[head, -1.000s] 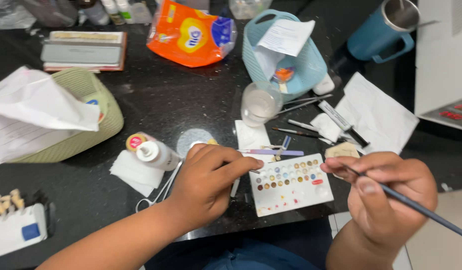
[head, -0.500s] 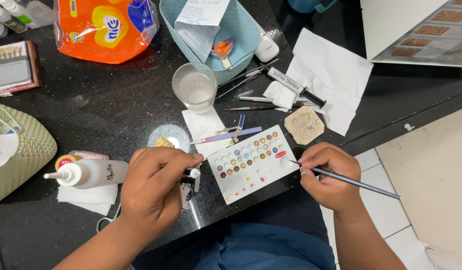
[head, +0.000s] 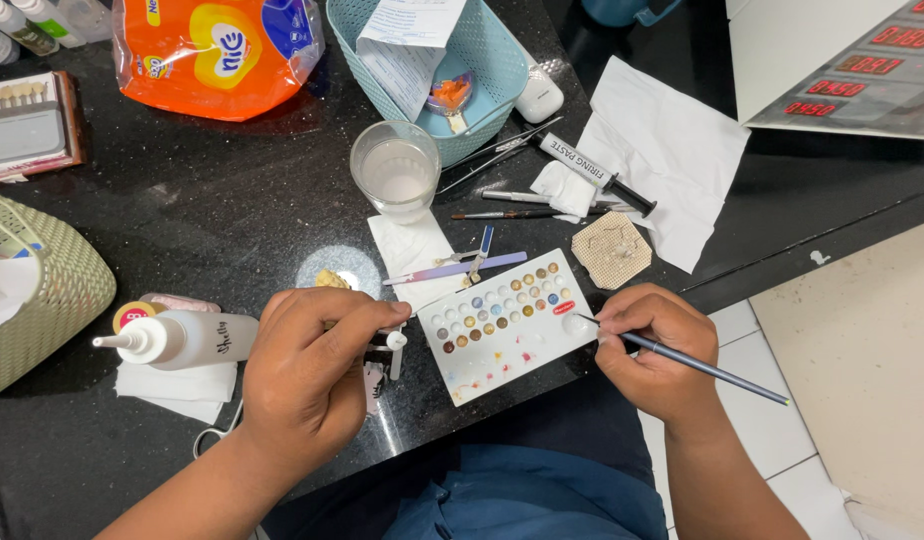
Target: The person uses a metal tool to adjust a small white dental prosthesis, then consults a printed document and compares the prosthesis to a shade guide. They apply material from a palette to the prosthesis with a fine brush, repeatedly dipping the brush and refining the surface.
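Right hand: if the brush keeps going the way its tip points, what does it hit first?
The right hand holds a thin brush whose tip aims up-left at the white palette. It would likely meet the palette's right edge by the small red spot first; the tip's height above it is unclear.

Palette [head: 507,325] lies between both hands, glass [head: 395,180] behind.

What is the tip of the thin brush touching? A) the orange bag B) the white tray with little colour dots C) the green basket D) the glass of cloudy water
B: the right hand holds the brush with its tip on the white tray's edge.
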